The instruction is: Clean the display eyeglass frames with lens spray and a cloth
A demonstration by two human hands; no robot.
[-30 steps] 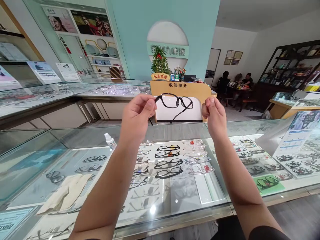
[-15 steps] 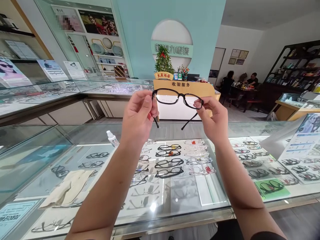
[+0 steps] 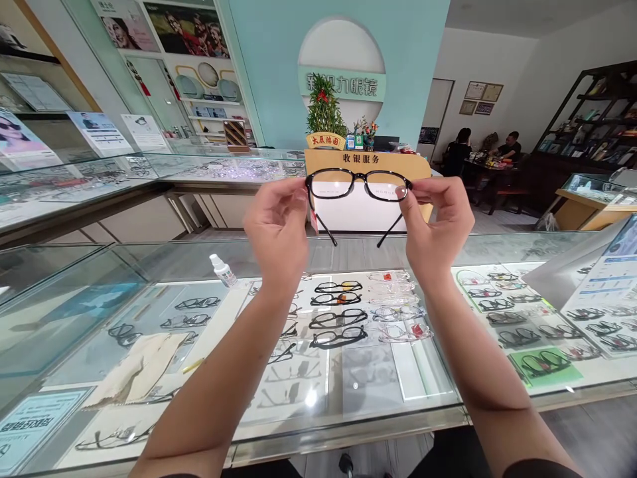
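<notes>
Black-framed eyeglasses point(image 3: 359, 176) are held up level above the glass display case point(image 3: 279, 425), lenses facing me and temples unfolded downward. My left hand point(image 3: 279, 226) pinches the frame's left corner between thumb and fingers. At the opposite corner, my right hand point(image 3: 438, 216) grips the frame the same way. A small reddish tag point(image 3: 314, 222) hangs by the left temple, partly hidden by my fingers. Below, rows of black eyeglasses point(image 3: 338, 318) and clear-framed eyeglasses point(image 3: 398, 312) lie in the case.
A white spray bottle point(image 3: 222, 270) and a beige cloth point(image 3: 137, 372) rest on the case at left. A sign card point(image 3: 600, 272) stands at right. Beyond are a cash counter point(image 3: 323, 159) with a plant point(image 3: 324, 109) and two seated people point(image 3: 508, 147) at a table.
The eyeglasses have turned from a slant to nearly level. My right hand has risen and moved slightly right; my left hand stays at the frame's left corner.
</notes>
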